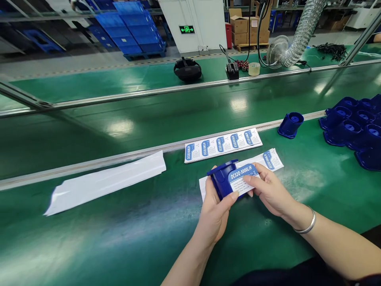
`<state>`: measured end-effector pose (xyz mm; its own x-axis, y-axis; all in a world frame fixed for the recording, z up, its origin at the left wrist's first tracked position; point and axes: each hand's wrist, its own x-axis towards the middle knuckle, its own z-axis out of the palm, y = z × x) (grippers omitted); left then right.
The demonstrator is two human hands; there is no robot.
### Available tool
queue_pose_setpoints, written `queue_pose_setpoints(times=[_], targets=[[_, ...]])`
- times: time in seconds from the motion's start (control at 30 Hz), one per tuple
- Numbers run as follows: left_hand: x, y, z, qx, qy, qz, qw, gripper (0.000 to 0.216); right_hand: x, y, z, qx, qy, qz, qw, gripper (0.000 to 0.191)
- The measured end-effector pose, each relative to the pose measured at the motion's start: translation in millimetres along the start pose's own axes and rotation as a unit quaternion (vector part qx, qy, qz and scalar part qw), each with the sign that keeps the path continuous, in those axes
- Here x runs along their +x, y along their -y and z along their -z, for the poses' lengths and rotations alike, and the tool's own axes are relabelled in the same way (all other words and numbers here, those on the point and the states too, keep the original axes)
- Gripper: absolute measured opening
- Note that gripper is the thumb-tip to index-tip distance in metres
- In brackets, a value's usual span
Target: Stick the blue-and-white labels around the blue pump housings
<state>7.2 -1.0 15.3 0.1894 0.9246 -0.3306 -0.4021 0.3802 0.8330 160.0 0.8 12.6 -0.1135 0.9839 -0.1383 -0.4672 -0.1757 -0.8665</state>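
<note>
From where I stand, the work on this one piece looks partway along: a white-and-blue label [242, 179] lies against the side of a dark blue housing [219, 183], and I'd judge that its left part is down while its right end isn't yet smoothed flat. The left hand [214, 214] is closed around the housing, thumb along the label's lower edge; the right hand [271, 190] has the label's right end between its fingers, one fingertip resting on the printed face. Both pieces are up at the near side of the green table [133, 242], above a label strip [275, 159] that shows one more label at its right end. Just beyond lies a stack of label sheets [223, 145] with five labels in a row on top, so plenty seems left to use. Farther right a lone housing [291, 125] stands apart from a cluster of housings [351, 127], and I see no label on the sides turned my way; their far sides I can't check, and the cluster runs out of view at the right. A long white sheet [108, 180] lies to the left, perhaps used backing. The hands hide most of the strip beneath them, the held housing's underside is out of sight, and the label's small print is too fine to read.
</note>
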Motion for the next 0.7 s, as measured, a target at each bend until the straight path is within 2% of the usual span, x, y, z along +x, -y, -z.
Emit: queue_pose_setpoints(times=[0.1, 0.17, 0.27, 0.37, 0.57, 0.7], targets=[[-1.8, 2.2, -1.2, 0.009, -0.001, -0.014, 1.0, 0.107, 0.6, 0.6, 2.6, 0.0, 0.004, 0.005, 1.0, 0.03], [-1.7, 4.0, -0.4, 0.004, 0.002, -0.023, 1.0, 0.107, 0.5, 1.7, 2.4, -0.004, 0.009, 0.009, 1.0, 0.031], [0.2, 6.3, 2.8, -0.016, 0.0, -0.014, 1.0, 0.082, -0.2, 6.2, 1.6, -0.032, 0.012, 0.027, 0.999, 0.036], [3.0, 8.0, 6.7, -0.022, -0.006, -0.003, 1.0, 0.061, -2.1, 12.7, 3.2, -0.112, -0.015, 0.066, 0.991, 0.036], [6.7, 10.1, 12.0, -0.034, -0.011, -0.007, 0.999, 0.058, -6.7, 20.4, 8.4, -0.33, -0.033, 0.165, 0.929, 0.034], [8.1, 12.3, 15.7, -0.043, 0.0, -0.006, 0.999, 0.056, -7.8, 18.2, 6.8, -0.378, -0.028, 0.216, 0.9, 0.035]])
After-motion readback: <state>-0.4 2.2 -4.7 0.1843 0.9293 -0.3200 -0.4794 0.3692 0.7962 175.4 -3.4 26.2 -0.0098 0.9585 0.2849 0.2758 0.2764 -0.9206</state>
